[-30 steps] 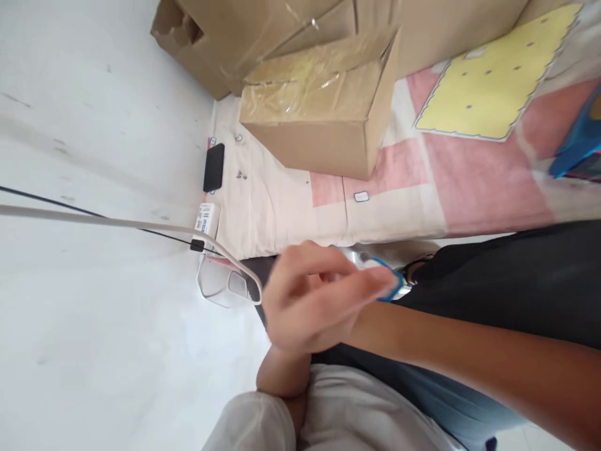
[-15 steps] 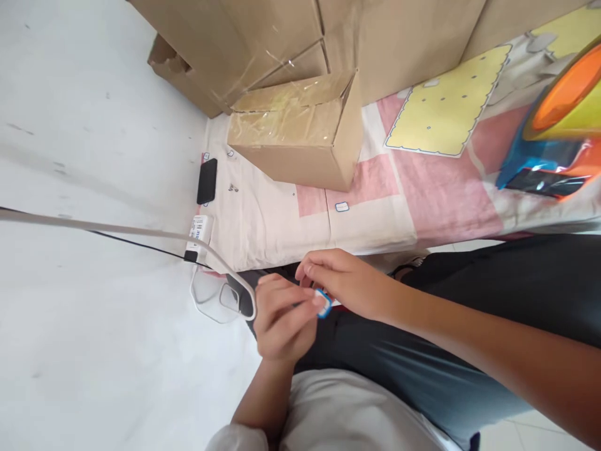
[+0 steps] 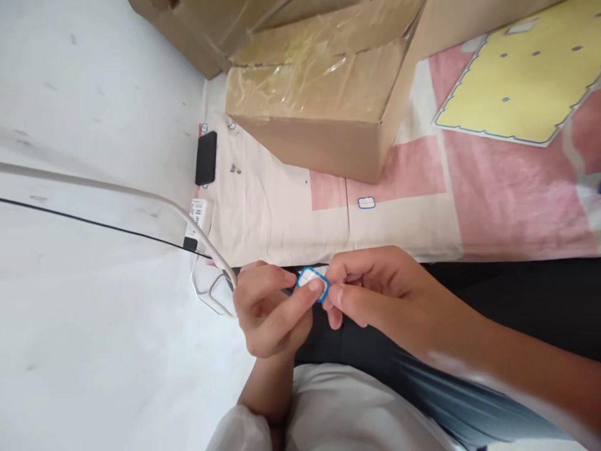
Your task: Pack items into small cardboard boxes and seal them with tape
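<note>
One blue-edged label (image 3: pixel 307 277) is pinched by the left hand (image 3: pixel 275 308), thumb on top, while the right hand (image 3: pixel 387 293) has thumb and forefinger bent at its right edge; whether those grip cannot be told. It could drop onto the lap (image 3: pixel 335 344) below if the left pinch slackened. Beyond the hands stands a taped box (image 3: pixel 328 145), contents hidden.

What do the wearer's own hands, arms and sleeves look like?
Left hand and right hand: no gloves, no rings visible. Left forearm and right forearm: bare, no watch or band to be seen. Left sleeve: loose, plain, pale grey-white, stopping short of the forearm. Right sleeve: out of frame.
</note>
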Demonstrator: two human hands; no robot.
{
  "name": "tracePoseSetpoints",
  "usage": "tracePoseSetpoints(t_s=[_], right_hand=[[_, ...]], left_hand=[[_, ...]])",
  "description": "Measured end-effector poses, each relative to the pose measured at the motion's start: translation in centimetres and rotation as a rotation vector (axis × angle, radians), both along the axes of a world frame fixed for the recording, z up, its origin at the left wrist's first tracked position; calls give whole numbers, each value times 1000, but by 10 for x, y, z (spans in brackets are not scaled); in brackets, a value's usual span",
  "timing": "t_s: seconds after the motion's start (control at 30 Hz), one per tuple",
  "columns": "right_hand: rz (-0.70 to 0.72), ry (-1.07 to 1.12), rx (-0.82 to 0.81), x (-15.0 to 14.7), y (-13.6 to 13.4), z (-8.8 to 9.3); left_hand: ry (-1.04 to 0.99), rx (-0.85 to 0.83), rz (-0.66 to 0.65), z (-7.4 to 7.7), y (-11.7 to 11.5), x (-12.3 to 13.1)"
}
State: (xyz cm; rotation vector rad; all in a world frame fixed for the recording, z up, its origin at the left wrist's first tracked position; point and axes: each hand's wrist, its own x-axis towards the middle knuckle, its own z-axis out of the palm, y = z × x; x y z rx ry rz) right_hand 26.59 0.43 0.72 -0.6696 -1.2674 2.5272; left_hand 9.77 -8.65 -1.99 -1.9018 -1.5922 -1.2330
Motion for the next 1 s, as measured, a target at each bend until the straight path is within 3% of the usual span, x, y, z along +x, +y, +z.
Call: tracePoseSetpoints(t_s=[0.27, 0.4, 0.63, 0.77, 0.93, 1.0], right_hand=[[22, -14, -50, 12, -8, 4], [-34, -15, -16, 21, -15, 4], [-164, -2, 15, 36, -29, 3], [-173, 34, 41, 47, -32, 5], [-132, 92, 87, 60, -30, 8], [-109, 123, 154, 65, -29, 9]], left_hand=[[-148, -10, -98, 5, 1, 9], [-139, -21, -137, 11, 0, 15], [-101, -61, -129, 23, -6, 33], [-82, -99, -170, 28, -7, 43], [-107, -45, -93, 34, -7, 57], [-58, -187, -116, 37, -9, 61]])
